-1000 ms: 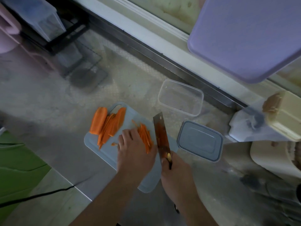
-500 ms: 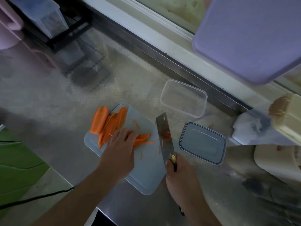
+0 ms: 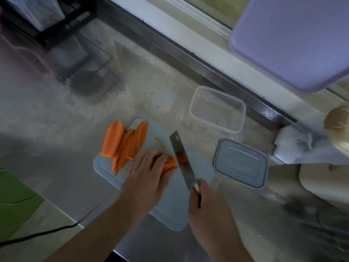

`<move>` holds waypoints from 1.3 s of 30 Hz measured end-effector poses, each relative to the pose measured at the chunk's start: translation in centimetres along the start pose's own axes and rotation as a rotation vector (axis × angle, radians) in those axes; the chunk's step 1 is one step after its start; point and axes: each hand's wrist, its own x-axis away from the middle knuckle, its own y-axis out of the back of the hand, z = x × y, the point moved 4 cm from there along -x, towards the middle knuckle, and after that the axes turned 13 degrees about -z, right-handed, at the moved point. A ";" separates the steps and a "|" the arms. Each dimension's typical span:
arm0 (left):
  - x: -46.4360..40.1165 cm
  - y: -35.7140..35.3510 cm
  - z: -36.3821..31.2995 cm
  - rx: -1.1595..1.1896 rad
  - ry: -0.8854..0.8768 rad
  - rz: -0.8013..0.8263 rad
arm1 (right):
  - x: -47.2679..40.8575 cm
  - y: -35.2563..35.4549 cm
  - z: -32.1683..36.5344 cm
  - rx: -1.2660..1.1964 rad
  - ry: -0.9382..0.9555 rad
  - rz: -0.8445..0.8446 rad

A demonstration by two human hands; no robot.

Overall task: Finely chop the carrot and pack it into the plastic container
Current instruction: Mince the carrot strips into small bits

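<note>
On a pale blue cutting board point(image 3: 175, 210) lie a thick carrot piece and several long carrot slices point(image 3: 122, 142) at the far left end. My left hand point(image 3: 147, 174) presses down on a bundle of thin carrot strips point(image 3: 170, 163), fingers curled over them. My right hand point(image 3: 205, 203) grips the handle of a cleaver point(image 3: 181, 157), whose blade stands edge-down right beside the strips' ends. One loose strip point(image 3: 159, 141) lies further back on the board. The clear plastic container point(image 3: 217, 108) sits empty behind the board, its grey lid point(image 3: 240, 163) beside the board on the right.
A metal ledge and window sill run along the back. A purple tray point(image 3: 294, 38) hangs over the upper right. White and cream items point(image 3: 309, 146) crowd the right side. A black rack point(image 3: 56, 29) stands far left; a black cable point(image 3: 37, 233) trails at the lower left.
My left hand turned the strips crosswise and gathered them into a bundle, then slid right toward the blade. The cleaver moved in close against the strips' ends.
</note>
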 end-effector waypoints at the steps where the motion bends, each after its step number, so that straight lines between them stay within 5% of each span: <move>1: -0.2 0.2 -0.1 0.012 -0.014 0.016 | -0.2 0.4 0.0 -0.007 -0.011 -0.024; 15: -6.9 2.1 1.9 -0.055 -0.093 0.144 | -2.4 0.4 0.6 0.037 -0.056 -0.046; 24: -3.7 3.2 0.7 -0.027 0.037 0.193 | -1.5 0.1 0.3 0.172 -0.034 -0.057; 39: -1.4 2.1 0.9 0.054 -0.022 0.151 | 0.0 0.2 -0.3 0.013 -0.043 -0.015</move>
